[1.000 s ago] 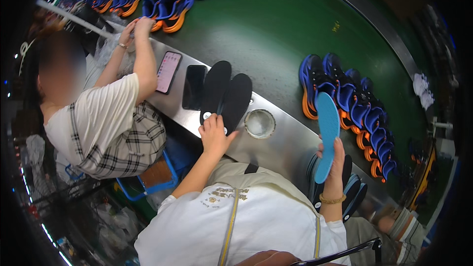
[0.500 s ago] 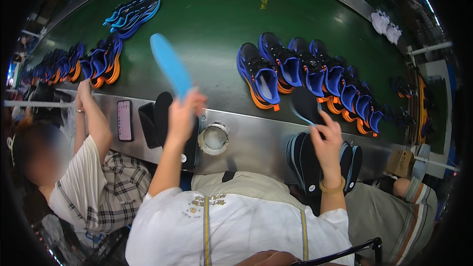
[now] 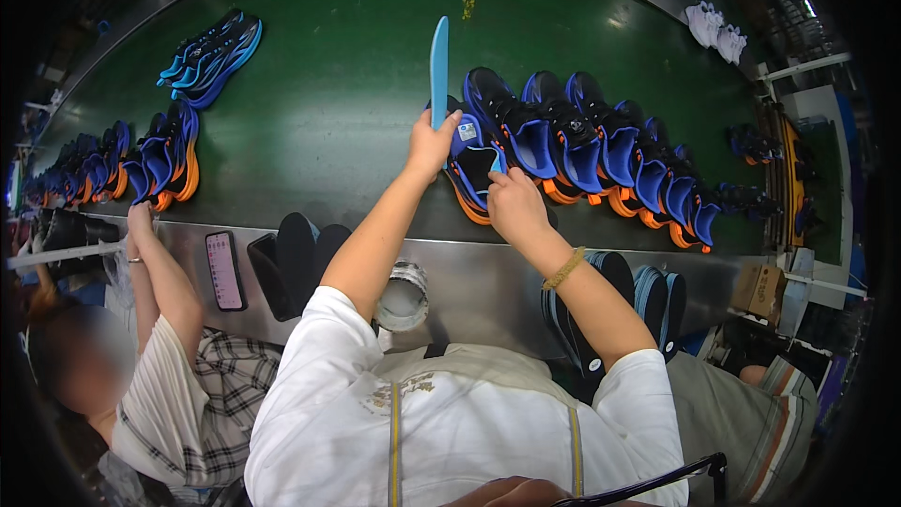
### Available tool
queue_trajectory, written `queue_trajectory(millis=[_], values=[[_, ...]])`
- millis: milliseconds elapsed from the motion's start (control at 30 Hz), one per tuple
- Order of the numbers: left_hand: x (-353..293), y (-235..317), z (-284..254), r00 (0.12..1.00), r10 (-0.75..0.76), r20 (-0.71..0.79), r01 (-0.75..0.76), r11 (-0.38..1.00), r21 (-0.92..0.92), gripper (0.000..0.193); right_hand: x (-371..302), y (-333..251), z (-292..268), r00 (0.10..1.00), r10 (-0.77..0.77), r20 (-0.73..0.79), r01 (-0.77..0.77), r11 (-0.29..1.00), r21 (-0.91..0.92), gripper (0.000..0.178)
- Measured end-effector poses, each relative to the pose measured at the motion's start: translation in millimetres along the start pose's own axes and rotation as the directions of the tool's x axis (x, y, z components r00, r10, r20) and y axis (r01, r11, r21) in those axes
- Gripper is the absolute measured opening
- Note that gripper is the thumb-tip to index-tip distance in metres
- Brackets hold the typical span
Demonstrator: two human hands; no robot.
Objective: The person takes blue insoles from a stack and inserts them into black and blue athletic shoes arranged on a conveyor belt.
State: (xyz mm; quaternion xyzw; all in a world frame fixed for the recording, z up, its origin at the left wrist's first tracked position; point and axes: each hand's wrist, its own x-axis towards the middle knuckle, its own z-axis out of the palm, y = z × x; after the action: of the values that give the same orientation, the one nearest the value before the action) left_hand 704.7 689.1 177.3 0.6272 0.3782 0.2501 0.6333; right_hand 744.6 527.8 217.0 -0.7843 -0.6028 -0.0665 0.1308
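Note:
A light-blue insole [image 3: 438, 66] stands upright from my left hand [image 3: 432, 145], whose closed fingers also rest by the raised tongue of a running shoe. That shoe [image 3: 466, 202], black and blue with an orange sole, is nearest me at the left end of the row on the right. My right hand [image 3: 519, 207] pinches the heel end of a black insole [image 3: 477, 167] with a light-blue edge; its front part lies in the shoe's opening. How deep it reaches is hidden.
Several matching shoes [image 3: 615, 155] line the green belt [image 3: 328, 84] to the right. Insole stacks [image 3: 615, 282], a metal ring-shaped cup [image 3: 404, 296] and a phone [image 3: 225, 272] sit on the steel ledge. A co-worker's arms [image 3: 169, 272] reach in at left, beside more shoes [image 3: 169, 160].
Both hands have moved forward to the nearest shoe, bringing an insole each. The black insole has entered the shoe's opening; the blue one has turned upright. The shoes at left have shifted leftward in view.

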Motion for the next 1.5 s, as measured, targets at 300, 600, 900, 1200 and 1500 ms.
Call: queue_trajectory(millis=[300, 600, 900, 1200, 1500], values=[[-30.2, 12.6, 3.3, 0.862, 0.306, 0.404, -0.498, 0.658, 0.564, 0.051, -13.9, -1.4, -9.3, 0.994, 0.089, 0.067, -0.092, 0.995, 0.044, 0.009], [-17.2, -9.5, -1.2, 0.985, -0.019, 0.171, 0.074, 0.944, -0.322, 0.026, -10.1, -7.5, 10.8, 0.986, 0.159, 0.051, -0.163, 0.984, 0.075, 0.009], [-8.3, -12.1, -18.8, 0.959, 0.030, 0.282, 0.028, 0.979, -0.201, 0.037, 13.3, -11.0, 24.3, 0.994, 0.111, -0.004, -0.111, 0.994, 0.016, 0.023], [-6.7, -13.8, -18.4, 0.963, 0.068, 0.261, -0.070, 0.998, -0.002, 0.030, 26.0, 5.8, -1.8, 0.842, -0.004, 0.540, -0.008, 1.000, 0.021, 0.015], [-8.3, -8.7, -22.6, 0.950, 0.036, 0.310, -0.040, 0.999, 0.007, 0.030, 34.2, 10.1, 48.9, 0.885, -0.055, 0.463, 0.144, 0.977, -0.159, 0.018]])
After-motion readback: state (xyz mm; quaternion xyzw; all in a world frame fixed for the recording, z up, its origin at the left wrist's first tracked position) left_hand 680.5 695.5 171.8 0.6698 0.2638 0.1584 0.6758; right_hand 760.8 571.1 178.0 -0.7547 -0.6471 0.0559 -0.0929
